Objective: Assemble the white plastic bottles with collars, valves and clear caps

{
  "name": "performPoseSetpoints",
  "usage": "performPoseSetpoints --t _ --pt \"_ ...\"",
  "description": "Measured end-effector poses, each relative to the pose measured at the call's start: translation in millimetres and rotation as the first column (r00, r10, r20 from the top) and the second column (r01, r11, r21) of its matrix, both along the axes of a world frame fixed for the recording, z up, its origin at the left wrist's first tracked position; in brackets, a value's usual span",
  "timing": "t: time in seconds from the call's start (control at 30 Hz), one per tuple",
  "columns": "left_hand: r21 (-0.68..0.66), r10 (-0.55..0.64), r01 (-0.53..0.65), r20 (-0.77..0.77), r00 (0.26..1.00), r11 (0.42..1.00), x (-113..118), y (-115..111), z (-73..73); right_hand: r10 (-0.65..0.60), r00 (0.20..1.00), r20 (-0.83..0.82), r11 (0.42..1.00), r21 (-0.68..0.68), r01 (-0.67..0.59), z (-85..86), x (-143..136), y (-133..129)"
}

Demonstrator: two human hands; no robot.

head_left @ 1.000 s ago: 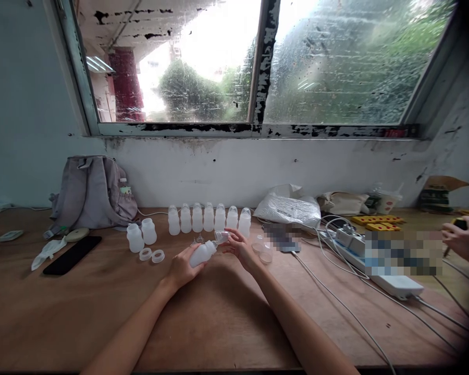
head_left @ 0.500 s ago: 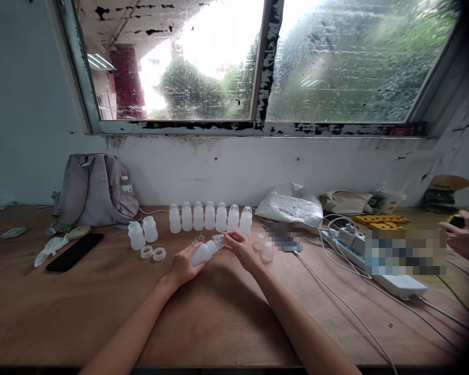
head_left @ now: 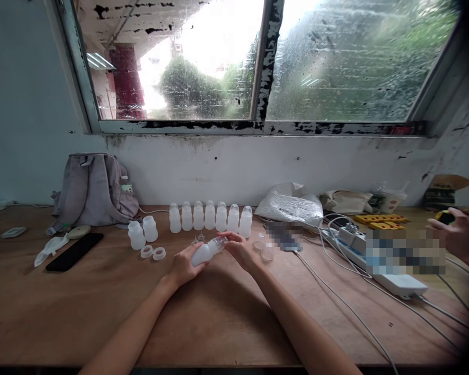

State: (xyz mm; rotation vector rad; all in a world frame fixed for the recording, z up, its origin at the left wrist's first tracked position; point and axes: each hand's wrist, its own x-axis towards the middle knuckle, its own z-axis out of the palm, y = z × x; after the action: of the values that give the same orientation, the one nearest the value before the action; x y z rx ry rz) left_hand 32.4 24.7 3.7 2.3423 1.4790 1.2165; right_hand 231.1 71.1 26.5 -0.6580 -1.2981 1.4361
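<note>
My left hand is wrapped round the body of a white baby bottle, which lies tilted with its top up to the right. The fingers of my right hand are closed on the clear cap at the bottle's top end. Just behind the bottle are small clear teats, partly hidden. A row of capped baby bottles stands upright at the back. To the left are two open bottles and two white collar rings. Clear caps lie right of my right wrist.
A backpack, a black phone and a white pouch are on the left. Behind on the right lies a silver packet. Cables run from a power strip. Another person's hand holds a yellow-black object at far right.
The clear cap sits further down over the bottle's top, and my right hand has shifted slightly with it. At far right, the other person's hand has moved left.
</note>
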Motion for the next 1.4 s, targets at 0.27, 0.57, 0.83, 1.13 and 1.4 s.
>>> performPoseSetpoints --t 0.27,0.57,0.83,1.13,1.4 --pt "-0.031 -0.059 0.06 0.04 0.997 0.998 0 -2 4.4 0.05 0.998 0.022 0.997 -0.064 -0.049 8.4 -1 -8" --pt "-0.011 -0.117 0.119 0.1 0.988 0.993 -2 -5 4.8 0.062 0.998 -0.031 0.995 -0.074 -0.064 4.4 -4 -15" --pt "0.081 -0.122 0.118 0.037 0.992 0.99 -5 -9 3.2 -0.013 0.995 -0.095 0.999 -0.044 0.009 -3.0 -16 -26" --pt "0.105 -0.159 0.157 0.009 0.987 0.982 -4 -12 5.3 0.081 0.997 0.015 0.997 -0.019 -0.08 10.1 -9 -34" --pt "0.046 -0.073 0.072 0.005 0.997 0.996 -4 0 -2.5 0.137 0.983 -0.12 0.981 -0.124 -0.152 -3.4 -14 -22"
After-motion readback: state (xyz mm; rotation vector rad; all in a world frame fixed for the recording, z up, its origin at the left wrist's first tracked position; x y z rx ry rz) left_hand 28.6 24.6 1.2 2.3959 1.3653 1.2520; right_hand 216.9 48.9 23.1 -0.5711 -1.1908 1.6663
